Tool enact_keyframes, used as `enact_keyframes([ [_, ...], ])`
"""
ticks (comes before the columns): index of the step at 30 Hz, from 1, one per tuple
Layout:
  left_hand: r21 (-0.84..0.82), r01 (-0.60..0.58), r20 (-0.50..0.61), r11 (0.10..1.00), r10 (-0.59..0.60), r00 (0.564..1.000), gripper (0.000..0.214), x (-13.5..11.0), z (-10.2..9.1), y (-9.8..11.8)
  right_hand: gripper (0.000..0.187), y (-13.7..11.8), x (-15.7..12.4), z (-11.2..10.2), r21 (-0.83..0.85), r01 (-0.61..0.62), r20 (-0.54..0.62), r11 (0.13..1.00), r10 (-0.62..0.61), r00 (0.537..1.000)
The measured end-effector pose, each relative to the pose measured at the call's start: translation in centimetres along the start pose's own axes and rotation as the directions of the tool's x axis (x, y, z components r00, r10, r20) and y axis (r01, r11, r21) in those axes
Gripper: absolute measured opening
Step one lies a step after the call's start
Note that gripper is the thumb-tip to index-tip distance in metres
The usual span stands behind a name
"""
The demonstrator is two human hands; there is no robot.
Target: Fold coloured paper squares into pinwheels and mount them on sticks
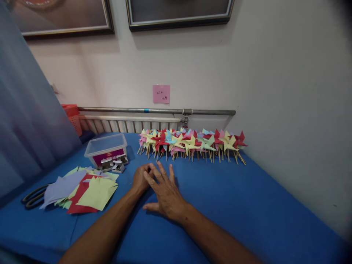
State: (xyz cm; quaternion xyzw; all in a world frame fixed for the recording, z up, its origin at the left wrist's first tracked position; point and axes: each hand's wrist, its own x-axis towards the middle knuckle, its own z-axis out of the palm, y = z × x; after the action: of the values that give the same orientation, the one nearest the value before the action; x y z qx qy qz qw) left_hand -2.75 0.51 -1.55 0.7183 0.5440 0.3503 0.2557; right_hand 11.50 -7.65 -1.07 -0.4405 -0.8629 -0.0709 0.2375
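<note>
Both my hands rest on the blue table cover (247,205) in the middle of the view. My right hand (165,192) lies flat with its fingers stretched out and holds nothing. My left hand (140,178) sits just behind it, partly covered by the right fingers, its own fingers curled under; whether anything is in them is hidden. A long row of paper pinwheels (192,143) on wooden sticks leans against the wall beyond my hands. A loose pile of coloured paper squares (90,190) lies to the left of my left forearm.
A clear plastic tub (106,148) stands behind the paper pile, with small metal clips (114,165) in front of it. Scissors (34,198) lie at the far left. A grey pipe (154,110), a radiator and an orange basket (72,115) line the back wall.
</note>
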Motion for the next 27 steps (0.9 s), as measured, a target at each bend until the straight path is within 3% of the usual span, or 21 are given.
enact_keyframes([
  [4,0.016,-0.016,-0.001,1.000,0.016,1.000,0.024,-0.1,-0.2,0.4,0.114,0.0,-0.3,0.1,0.042,-0.018,-0.031,0.999,0.019,0.999],
  [6,0.019,-0.019,-0.006,1.000,0.019,1.000,0.023,0.0,-0.2,0.4,0.103,0.0,-0.4,0.0,0.072,-0.010,-0.059,0.997,0.014,0.998],
  [10,0.006,-0.029,-0.026,1.000,0.029,0.999,0.021,0.3,0.1,0.0,0.057,0.3,-0.4,-0.3,0.135,-0.031,-0.151,0.990,0.051,0.987],
  [14,0.091,-0.006,-0.049,0.996,0.011,0.999,0.017,0.6,0.3,-0.1,0.014,1.3,-0.1,-0.5,0.205,-0.193,-0.158,0.960,0.227,0.961],
  [17,0.139,-0.003,-0.072,0.990,0.013,0.997,0.019,0.6,0.3,0.1,0.017,2.1,0.1,-0.4,0.139,-0.319,-0.092,0.937,0.333,0.938],
  [20,0.154,0.009,-0.081,0.988,0.004,0.997,0.019,0.5,0.2,0.3,0.021,2.5,0.3,-0.3,0.081,-0.365,-0.055,0.928,0.370,0.928],
  [24,0.167,0.019,-0.080,0.986,-0.006,0.997,0.020,0.5,0.2,0.3,0.021,2.2,0.4,-0.2,0.015,-0.341,-0.019,0.940,0.341,0.940],
  [27,0.172,0.020,-0.076,0.985,-0.007,0.997,0.020,0.5,0.1,0.2,0.021,1.5,0.3,-0.2,-0.032,-0.240,0.003,0.970,0.240,0.971],
])
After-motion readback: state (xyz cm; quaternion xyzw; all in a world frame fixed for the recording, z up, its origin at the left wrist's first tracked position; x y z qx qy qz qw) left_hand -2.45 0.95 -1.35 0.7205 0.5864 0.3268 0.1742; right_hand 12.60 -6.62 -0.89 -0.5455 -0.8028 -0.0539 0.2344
